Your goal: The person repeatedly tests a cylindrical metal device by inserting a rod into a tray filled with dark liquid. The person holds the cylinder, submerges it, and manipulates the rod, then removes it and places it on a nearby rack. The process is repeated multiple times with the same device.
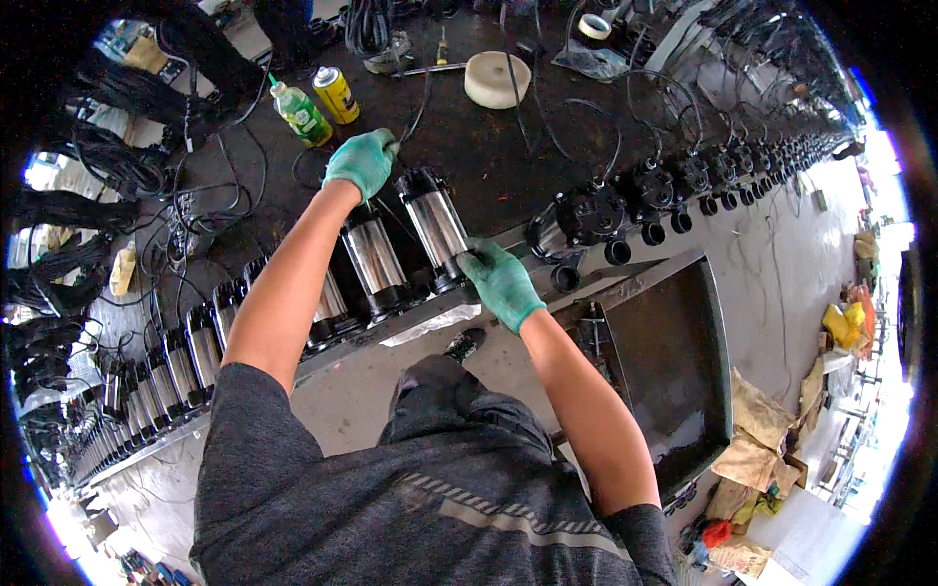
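Observation:
My left hand (362, 164), in a green glove, is closed at the far end of a row of steel cylinders. Its fingertips pinch what looks like a black cable (422, 109). My right hand (503, 283), gloved alike, grips the near black end of a shiny motor cylinder (435, 223) with black caps, which lies with its far end between my hands. Beside it on the left rests a similar cylinder (373, 256). The fingertips of my right hand are partly hidden against the cap.
Many more cylinders (181, 366) line the dark workbench (469, 127) on the left; black pump units (591, 213) line it on the right. Beyond stand a green bottle (301, 113), a yellow spray can (335, 94) and a whitish roll (497, 80). A metal tray (721, 337) sits right.

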The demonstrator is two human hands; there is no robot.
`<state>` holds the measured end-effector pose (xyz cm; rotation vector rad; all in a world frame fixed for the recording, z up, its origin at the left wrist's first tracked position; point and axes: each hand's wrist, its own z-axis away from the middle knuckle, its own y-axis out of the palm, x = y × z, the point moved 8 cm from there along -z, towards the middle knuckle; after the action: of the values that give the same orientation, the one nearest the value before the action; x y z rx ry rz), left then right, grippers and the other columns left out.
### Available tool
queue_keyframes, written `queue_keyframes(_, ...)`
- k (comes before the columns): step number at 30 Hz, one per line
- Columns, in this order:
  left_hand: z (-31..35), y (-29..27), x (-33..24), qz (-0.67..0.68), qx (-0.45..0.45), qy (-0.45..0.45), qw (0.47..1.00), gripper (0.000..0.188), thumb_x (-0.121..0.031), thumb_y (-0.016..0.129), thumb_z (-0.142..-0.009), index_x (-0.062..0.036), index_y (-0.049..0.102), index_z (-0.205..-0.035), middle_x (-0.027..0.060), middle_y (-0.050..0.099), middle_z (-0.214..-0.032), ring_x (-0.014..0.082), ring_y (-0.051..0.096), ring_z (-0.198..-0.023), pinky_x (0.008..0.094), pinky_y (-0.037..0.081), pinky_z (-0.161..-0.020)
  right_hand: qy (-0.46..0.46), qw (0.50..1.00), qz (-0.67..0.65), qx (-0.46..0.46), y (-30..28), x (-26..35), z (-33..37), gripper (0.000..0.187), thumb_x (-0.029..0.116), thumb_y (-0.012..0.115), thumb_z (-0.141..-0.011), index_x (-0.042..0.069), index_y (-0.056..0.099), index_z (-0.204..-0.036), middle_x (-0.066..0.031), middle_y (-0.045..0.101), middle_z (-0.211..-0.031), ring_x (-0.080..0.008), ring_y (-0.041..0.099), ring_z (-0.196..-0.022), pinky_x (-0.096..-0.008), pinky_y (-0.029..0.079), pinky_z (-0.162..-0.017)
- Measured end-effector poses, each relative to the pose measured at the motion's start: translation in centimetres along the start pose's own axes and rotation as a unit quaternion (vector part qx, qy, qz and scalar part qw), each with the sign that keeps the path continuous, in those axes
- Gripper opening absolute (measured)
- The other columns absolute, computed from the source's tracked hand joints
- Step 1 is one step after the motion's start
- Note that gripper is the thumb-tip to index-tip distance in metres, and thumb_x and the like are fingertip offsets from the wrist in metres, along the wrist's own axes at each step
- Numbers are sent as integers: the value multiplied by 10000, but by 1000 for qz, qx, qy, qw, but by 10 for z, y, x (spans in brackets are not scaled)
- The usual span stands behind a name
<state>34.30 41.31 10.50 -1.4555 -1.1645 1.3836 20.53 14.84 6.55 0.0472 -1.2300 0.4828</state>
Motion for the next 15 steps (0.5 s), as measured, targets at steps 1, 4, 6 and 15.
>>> queue_keyframes(1, 4, -14, -15, -33, -67, 27, 997, 313, -325, 590, -983, -103, 689, -1182, 208, 709, -1094, 435, 655, -1035, 511, 520, -912, -4, 1000, 14, -9, -10, 3, 10, 350, 219, 685, -989, 28, 639, -1279, -74, 711, -973, -129, 576, -838, -298, 508, -811)
queue_keyframes(4, 12, -33, -65, -6, -135, 107, 985, 306, -291, 614, -963, -93, 698, -1181, 200, 711, -1073, 426, 655, -1017, 498, 517, -920, 122, 910, -392, -65, -35, -75, 35, 396, 194, 634, -1020, 7, 589, -1366, -78, 713, -1071, -165, 629, -848, -303, 531, -819)
queue_keyframes(6, 15, -29, -107, 97, -55, 166, 980, 289, -287, 619, -960, -84, 717, -1142, 195, 713, -1074, 414, 659, -1023, 484, 522, -916, 88, 955, -276, -63, -66, -90, 74, 361, 178, 611, -1030, -11, 600, -1337, -69, 701, -1064, -186, 648, -845, -313, 543, -790)
queue_keyframes(15, 12, 35, -294, 495, -64, 376, 781, 453, -414, 508, -1076, 3, 650, -1180, 126, 698, -944, 227, 665, -911, 349, 516, -830, 239, 927, -209, -201, -121, -221, 266, 289, 222, 545, -1047, -9, 628, -1200, -128, 708, -1015, -228, 711, -730, -343, 556, -604)
